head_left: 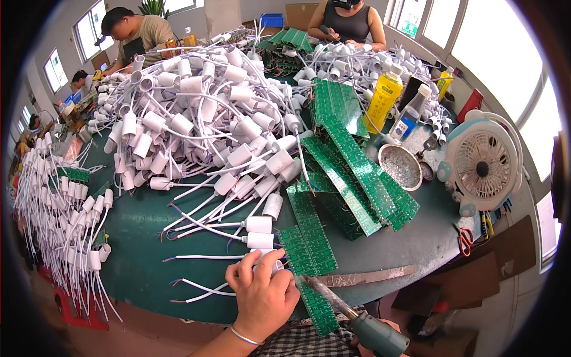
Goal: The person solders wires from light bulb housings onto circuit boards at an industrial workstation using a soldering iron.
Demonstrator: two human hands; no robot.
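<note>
Fingers point(270, 259) of the left hand point(262, 294) curl pinching a white lamp socket point(275, 266) just left of the green circuit strip point(309, 262), soldering iron point(351, 312) angling from the right hand point(389, 327), whose fingers are hidden.

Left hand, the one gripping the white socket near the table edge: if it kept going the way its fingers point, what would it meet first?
Probably the green circuit board strip just beyond the left hand and its white socket; depth is hard to judge.
</note>
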